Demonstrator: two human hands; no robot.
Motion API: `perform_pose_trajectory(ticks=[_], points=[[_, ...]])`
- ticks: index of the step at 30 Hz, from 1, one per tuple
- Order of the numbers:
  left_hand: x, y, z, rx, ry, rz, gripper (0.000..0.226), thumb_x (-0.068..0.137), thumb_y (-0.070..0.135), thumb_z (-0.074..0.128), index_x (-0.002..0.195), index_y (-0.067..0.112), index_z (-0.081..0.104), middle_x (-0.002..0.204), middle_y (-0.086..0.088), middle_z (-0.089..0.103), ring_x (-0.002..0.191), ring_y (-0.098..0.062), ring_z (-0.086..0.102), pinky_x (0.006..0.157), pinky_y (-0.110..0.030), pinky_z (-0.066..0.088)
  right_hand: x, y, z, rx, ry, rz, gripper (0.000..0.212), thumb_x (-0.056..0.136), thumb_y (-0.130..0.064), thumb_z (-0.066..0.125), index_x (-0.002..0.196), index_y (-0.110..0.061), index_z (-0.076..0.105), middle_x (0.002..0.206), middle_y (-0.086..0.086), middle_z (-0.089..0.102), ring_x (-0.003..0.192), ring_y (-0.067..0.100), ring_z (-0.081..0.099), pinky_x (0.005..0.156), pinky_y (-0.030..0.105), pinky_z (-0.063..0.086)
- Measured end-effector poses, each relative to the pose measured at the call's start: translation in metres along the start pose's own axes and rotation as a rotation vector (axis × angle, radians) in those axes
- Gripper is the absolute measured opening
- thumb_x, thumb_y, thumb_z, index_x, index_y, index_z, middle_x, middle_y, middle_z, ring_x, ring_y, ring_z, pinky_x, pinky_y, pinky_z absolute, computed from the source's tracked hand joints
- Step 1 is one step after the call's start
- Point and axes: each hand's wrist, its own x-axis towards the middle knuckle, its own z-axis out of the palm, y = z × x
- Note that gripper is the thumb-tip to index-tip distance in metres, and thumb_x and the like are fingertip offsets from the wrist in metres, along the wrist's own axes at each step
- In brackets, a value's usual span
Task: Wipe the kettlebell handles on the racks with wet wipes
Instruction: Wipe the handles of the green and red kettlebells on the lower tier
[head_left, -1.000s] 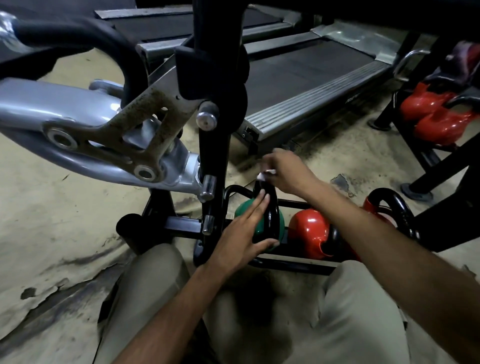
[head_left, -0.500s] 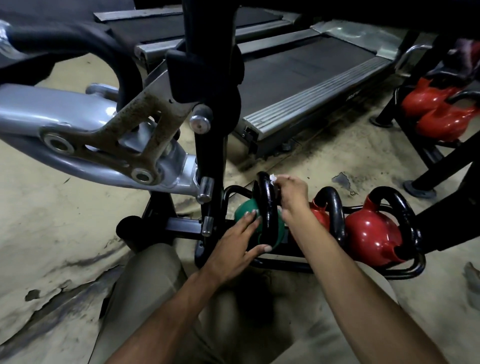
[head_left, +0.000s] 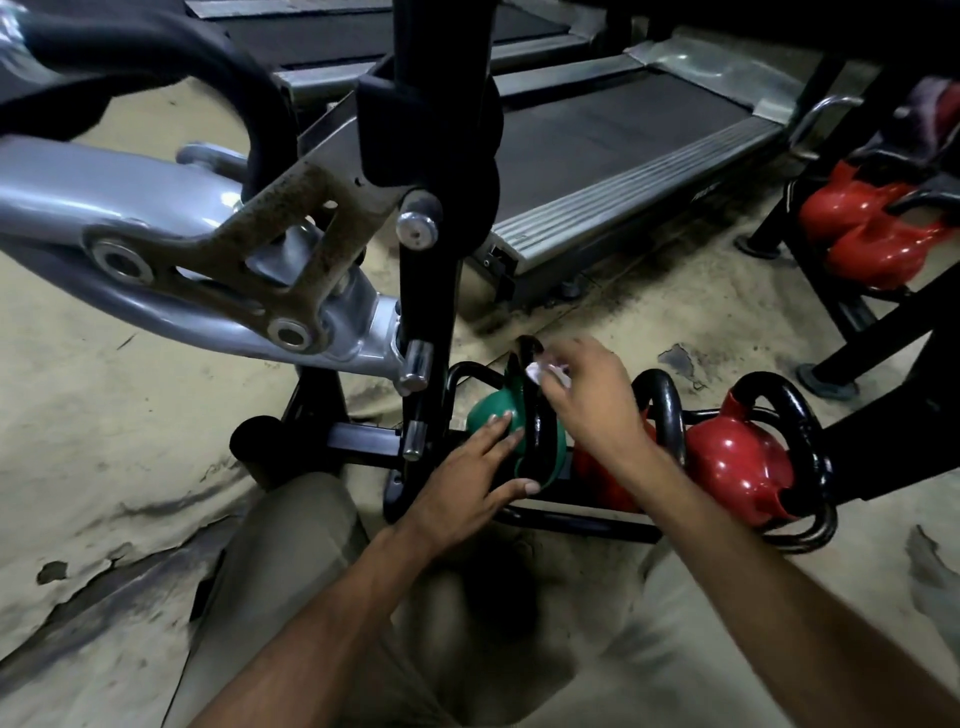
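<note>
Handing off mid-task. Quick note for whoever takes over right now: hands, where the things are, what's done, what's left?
Left hand: open, fingers flat on the green kettlebell, apparently steadying it on the low rack.
Right hand: pinches the wet wipe against the upper part of that bell's black handle.
Done: green handle is mid-wipe; nothing shows whether any handle is finished.
Left: the lower part of this handle, then probably the two red kettlebells to its right, then the far-rack kettlebells.
</note>
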Motion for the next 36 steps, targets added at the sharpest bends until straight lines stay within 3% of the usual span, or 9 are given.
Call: perform_pose_trajectory(ticks=[5,8,11,14,17,23,26,31,36], points=[[-0.002,0.001,-0.002,0.008,-0.006,-0.025,0.1,0.087,0.087,0.034,0.16,0.018,0.036,0.172,0.006,0.017,0.158,-0.008,0.01,0.129,-0.038,0.021,0.008,0.011,0.032,1.16,-0.043,1.007,0.016,0.097,-0.001,0.056,0.084,-0.004,0.065,0.075,0.013,0.065,0.054,0.021,0.065,0.054,0.032,0.055],[-0.004,0.005,-0.002,-0.003,-0.003,-0.03,0.102,0.085,0.09,0.027,0.162,0.023,0.031,0.172,0.005,0.017,0.159,-0.008,0.009,0.129,-0.037,0.02,0.029,0.007,0.039,1.525,-0.162,1.232,0.031,0.102,0.001,0.039,0.089,0.013,0.064,0.075,0.021,0.074,0.057,0.028,0.074,0.067,0.033,0.062],[-0.004,0.007,-0.002,-0.011,-0.012,-0.043,0.1,0.086,0.089,0.027,0.163,0.025,0.027,0.173,0.007,0.012,0.159,-0.006,0.005,0.129,-0.037,0.019,0.04,0.013,0.041,1.519,-0.105,1.3,0.027,0.099,0.001,0.041,0.108,0.018,0.06,0.088,0.03,0.072,0.068,0.037,0.074,0.063,0.043,0.065],[-0.004,0.01,-0.001,0.005,-0.012,-0.042,0.094,0.09,0.082,0.035,0.163,0.024,0.027,0.173,0.009,0.01,0.159,-0.006,0.004,0.129,-0.036,0.018,0.033,0.011,0.042,1.329,0.025,1.125,0.016,0.09,0.0,0.058,0.102,0.005,0.067,0.089,0.024,0.071,0.068,0.03,0.066,0.055,0.032,0.057],[-0.004,0.014,-0.001,0.006,-0.003,-0.046,0.085,0.096,0.069,0.049,0.163,0.021,0.028,0.173,0.006,0.011,0.159,-0.008,0.004,0.13,-0.035,0.016,0.036,0.004,0.039,0.802,0.169,0.655,0.017,0.087,-0.002,0.069,0.076,-0.015,0.068,0.077,0.008,0.067,0.071,0.02,0.06,0.067,0.031,0.049],[-0.005,0.016,-0.006,-0.062,-0.006,-0.056,0.082,0.096,0.061,0.058,0.161,0.017,0.034,0.173,0.005,0.013,0.158,-0.006,0.007,0.129,-0.031,0.015,0.04,-0.019,0.027,-0.399,-0.276,-0.294,0.016,0.082,-0.004,0.062,0.097,-0.009,0.068,0.108,0.008,0.053,0.106,0.027,0.051,0.069,0.037,0.045],[-0.005,0.019,-0.006,-0.051,-0.009,-0.049,0.084,0.095,0.062,0.057,0.161,0.015,0.033,0.172,0.004,0.014,0.158,-0.007,0.007,0.129,-0.029,0.013,0.01,-0.014,0.019,-0.439,-0.129,-0.386,0.009,0.086,-0.01,0.065,0.094,-0.01,0.069,0.107,0.006,0.056,0.106,0.025,0.052,0.067,0.036,0.054],[-0.004,0.014,-0.006,-0.017,-0.007,-0.061,0.084,0.095,0.064,0.055,0.162,0.02,0.031,0.172,0.008,0.013,0.158,-0.005,0.005,0.129,-0.029,0.012,-0.028,-0.008,0.024,0.444,0.262,0.313,0.004,0.094,-0.015,0.07,0.092,-0.018,0.072,0.095,-0.004,0.065,0.086,0.006,0.061,0.077,0.021,0.05],[-0.008,0.019,-0.01,-0.017,-0.011,-0.043,0.079,0.097,0.064,0.052,0.16,0.02,0.036,0.173,0.005,0.015,0.158,-0.008,0.009,0.128,-0.031,0.017,0.005,-0.003,0.037,1.602,-0.087,1.188,0.028,0.105,-0.005,0.039,0.107,0.009,0.064,0.09,0.024,0.072,0.069,0.031,0.074,0.058,0.036,0.063]])
